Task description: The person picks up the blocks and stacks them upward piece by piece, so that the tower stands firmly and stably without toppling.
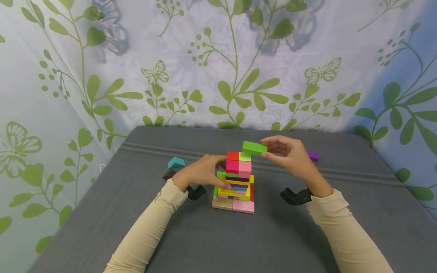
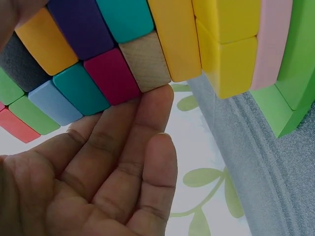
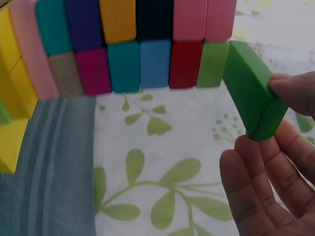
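**Block tower, both hands engaged**

Where the grey table [image 1: 102,212] fills the lower frame, a block tower [image 1: 235,182] stands at centre. The left hand [image 1: 201,172], fingers extended and relaxed, touches the tower's left side. The right hand [image 1: 290,155] pinches a green block [image 1: 254,148] at the tower's top, right of centre. Farther back lie a teal wedge [image 1: 175,162], left, and a purple block [image 1: 313,155], right.
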`<state>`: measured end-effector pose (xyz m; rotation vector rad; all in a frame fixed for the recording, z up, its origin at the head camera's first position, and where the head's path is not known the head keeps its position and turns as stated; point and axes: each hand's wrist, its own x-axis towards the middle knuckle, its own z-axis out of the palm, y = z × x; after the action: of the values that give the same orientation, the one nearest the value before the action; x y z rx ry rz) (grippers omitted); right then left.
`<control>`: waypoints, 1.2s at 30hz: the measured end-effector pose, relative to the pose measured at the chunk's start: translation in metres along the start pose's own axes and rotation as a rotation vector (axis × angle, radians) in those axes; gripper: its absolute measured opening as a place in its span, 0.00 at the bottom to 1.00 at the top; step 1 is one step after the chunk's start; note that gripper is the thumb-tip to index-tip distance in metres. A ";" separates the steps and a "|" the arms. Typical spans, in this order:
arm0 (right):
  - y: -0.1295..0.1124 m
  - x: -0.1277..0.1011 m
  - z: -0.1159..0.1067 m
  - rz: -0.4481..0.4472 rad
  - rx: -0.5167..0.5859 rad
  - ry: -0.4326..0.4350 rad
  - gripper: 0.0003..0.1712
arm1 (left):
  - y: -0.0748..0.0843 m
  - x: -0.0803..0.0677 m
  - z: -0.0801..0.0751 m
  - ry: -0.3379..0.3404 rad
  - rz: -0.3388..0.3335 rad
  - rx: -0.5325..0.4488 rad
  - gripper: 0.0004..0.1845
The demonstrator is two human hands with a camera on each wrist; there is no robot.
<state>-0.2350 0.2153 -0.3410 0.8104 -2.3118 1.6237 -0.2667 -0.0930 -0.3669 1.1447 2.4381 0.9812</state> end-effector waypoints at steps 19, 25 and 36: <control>-0.006 0.013 0.029 0.034 -0.058 -0.077 0.20 | 0.000 0.000 0.000 -0.010 -0.001 -0.028 0.38; -0.007 0.014 0.030 0.032 -0.068 -0.081 0.21 | 0.002 -0.001 -0.002 -0.008 -0.005 -0.036 0.38; 0.016 0.006 -0.002 0.077 -0.025 0.028 0.20 | 0.002 -0.001 -0.001 -0.004 -0.013 -0.014 0.38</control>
<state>-0.2486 0.2189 -0.3508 0.6971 -2.3666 1.6223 -0.2655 -0.0930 -0.3647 1.1243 2.4286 0.9890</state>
